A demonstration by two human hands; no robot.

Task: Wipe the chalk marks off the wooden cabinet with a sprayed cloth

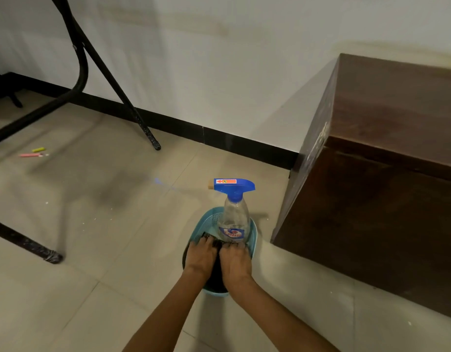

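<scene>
one light blue basket is set on the tiled floor, just left of one dark wooden cabinet. inside the basket: one clear spray bottle with a blue trigger head, standing upright at the far side, nozzle pointed left, and one dark cloth bunched at the near side. two hands are seen, both pressed palm-down on the cloth, side by side and touching each other. left hand: fingers curled down into the cloth, apparently gripping it. right hand: same pose, fingertips right by the bottle base. whether the cloth is fully pinched cannot be told, the fingertips are hidden in the fabric. whitish chalk marks are visible along the cabinet's front left corner and on its left side face. the cabinet stands against the white wall. two chalk sticks are lying on the floor far left, well apart from the basket: one yellow, one pink, close together. black metal frame legs are resting on the floor at left; small white specks are scattered on the tiles
</scene>
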